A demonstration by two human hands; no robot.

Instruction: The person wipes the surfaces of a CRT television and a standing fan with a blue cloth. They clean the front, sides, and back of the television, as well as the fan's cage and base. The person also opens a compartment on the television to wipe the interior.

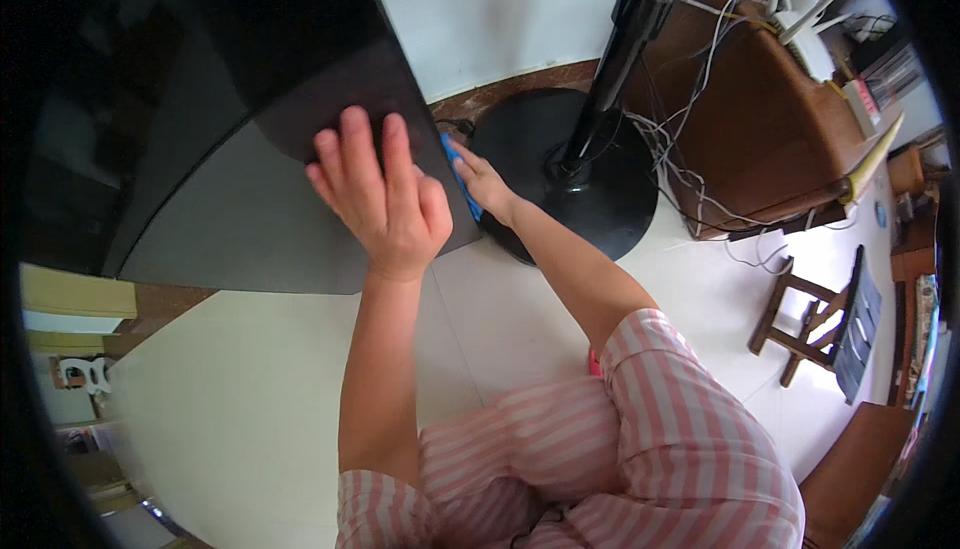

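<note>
A large dark appliance or cabinet (pixel 315 249) with a glossy front stands at the left, with a curved line across its front. My left hand (pixel 382 193) is in front of this face, fingers spread and holding nothing; whether it touches is hard to tell. At the right side of the appliance, my right hand (pixel 484 181) presses a blue cloth (pixel 472 200) against the side surface. Part of the cloth is hidden behind the appliance's edge and under my fingers.
A pedestal fan's round black base (pixel 510 129) and pole (pixel 600 99) stand beside my right hand. Loose cables (pixel 675 151) hang by a brown cabinet (pixel 720 99) bearing a white router (pixel 806 43). A small wooden folding stool (pixel 810 301) stands at right on the tiled floor (pixel 277 399).
</note>
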